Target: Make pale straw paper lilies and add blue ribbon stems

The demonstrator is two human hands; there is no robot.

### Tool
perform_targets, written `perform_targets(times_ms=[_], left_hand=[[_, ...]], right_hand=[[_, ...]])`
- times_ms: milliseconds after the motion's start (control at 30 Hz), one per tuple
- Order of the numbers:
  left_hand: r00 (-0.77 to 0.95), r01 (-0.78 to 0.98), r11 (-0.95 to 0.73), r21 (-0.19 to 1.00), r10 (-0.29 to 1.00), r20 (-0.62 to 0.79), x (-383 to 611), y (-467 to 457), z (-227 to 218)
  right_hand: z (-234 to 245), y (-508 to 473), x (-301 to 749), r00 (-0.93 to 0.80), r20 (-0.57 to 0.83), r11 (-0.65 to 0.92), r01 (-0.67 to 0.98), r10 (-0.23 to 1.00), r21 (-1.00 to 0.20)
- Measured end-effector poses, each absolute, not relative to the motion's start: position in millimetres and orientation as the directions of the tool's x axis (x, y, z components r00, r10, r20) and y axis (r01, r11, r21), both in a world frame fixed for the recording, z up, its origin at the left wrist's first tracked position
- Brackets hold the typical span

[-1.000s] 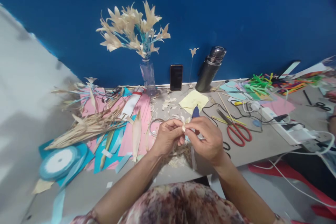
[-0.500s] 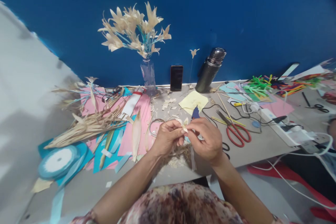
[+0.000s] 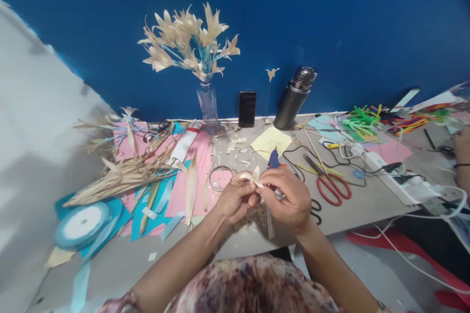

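Note:
A small cream corn-husk flower point(image 3: 255, 176) with pointed petals is pinched between my two hands, above the front of the table. My left hand point(image 3: 238, 196) grips its base from the left, thumb on top. From the right, the fingertips of my right hand point(image 3: 288, 196) close on one of its petals. The lower part of the flower is hidden by my fingers. Just beyond my right hand lies a blue glue gun point(image 3: 273, 158), partly covered by that hand. Husk scraps point(image 3: 253, 220) lie beneath my hands.
Left are dried husks point(image 3: 125, 178), a blue ribbon roll point(image 3: 83, 224) and a tape ring point(image 3: 221, 178). Behind stand a vase of husk flowers point(image 3: 208, 107), a phone point(image 3: 247, 109) and a flask point(image 3: 294, 99). Right are red-handled scissors point(image 3: 333, 189), a power strip point(image 3: 389, 181) and another person's arm point(image 3: 461, 149).
The flower has turned in my fingers, and its petals now show more spread. My left hand has shifted slightly. At the far right, another person's arm has come further into view.

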State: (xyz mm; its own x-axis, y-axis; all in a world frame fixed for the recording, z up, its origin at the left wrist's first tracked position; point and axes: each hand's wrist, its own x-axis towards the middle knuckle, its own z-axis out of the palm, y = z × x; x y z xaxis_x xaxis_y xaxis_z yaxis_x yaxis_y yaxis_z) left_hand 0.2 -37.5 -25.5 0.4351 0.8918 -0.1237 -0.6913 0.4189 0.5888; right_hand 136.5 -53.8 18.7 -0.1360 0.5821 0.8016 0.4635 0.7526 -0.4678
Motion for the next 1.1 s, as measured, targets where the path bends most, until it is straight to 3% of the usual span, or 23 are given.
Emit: perform_targets(times_ms=[200, 333, 567, 800, 900, 1100], left_hand=[[0.448, -0.69, 0.44, 0.575, 0.883, -0.138, -0.2, -38.8, -26.8], [0.434, -0.663, 0.397, 0.635, 0.895, -0.106, -1.6, -36.8, -27.9], [0.365, -0.61, 0.242, 0.755, 0.931, -0.004, -2.1, -33.5, -21.0], [0.108, -0.33, -0.03, 0.943, 0.992, 0.07, -2.0, -41.8, -6.7], [0.012, -0.242, -0.119, 0.963, 0.992, 0.125, -1.2, -44.9, -4.4], [-0.009, -0.147, -0.201, 0.968, 0.979, 0.202, -1.9, -44.1, -13.0]], right_hand=[[16.9, -57.1, 133.3, -0.069, 0.771, 0.718, 0.424, 0.633, -0.551], [18.6, -57.8, 133.6, -0.061, 0.75, 0.698, 0.422, 0.658, -0.578], [17.9, -54.5, 136.7, -0.071, 0.786, 0.716, 0.468, 0.615, -0.518], [16.3, -52.8, 137.2, -0.077, 0.817, 0.71, 0.546, 0.572, -0.445], [16.2, -53.0, 137.0, -0.071, 0.815, 0.698, 0.562, 0.575, -0.444], [13.1, -53.8, 140.7, -0.053, 0.801, 0.685, 0.555, 0.596, -0.473]])
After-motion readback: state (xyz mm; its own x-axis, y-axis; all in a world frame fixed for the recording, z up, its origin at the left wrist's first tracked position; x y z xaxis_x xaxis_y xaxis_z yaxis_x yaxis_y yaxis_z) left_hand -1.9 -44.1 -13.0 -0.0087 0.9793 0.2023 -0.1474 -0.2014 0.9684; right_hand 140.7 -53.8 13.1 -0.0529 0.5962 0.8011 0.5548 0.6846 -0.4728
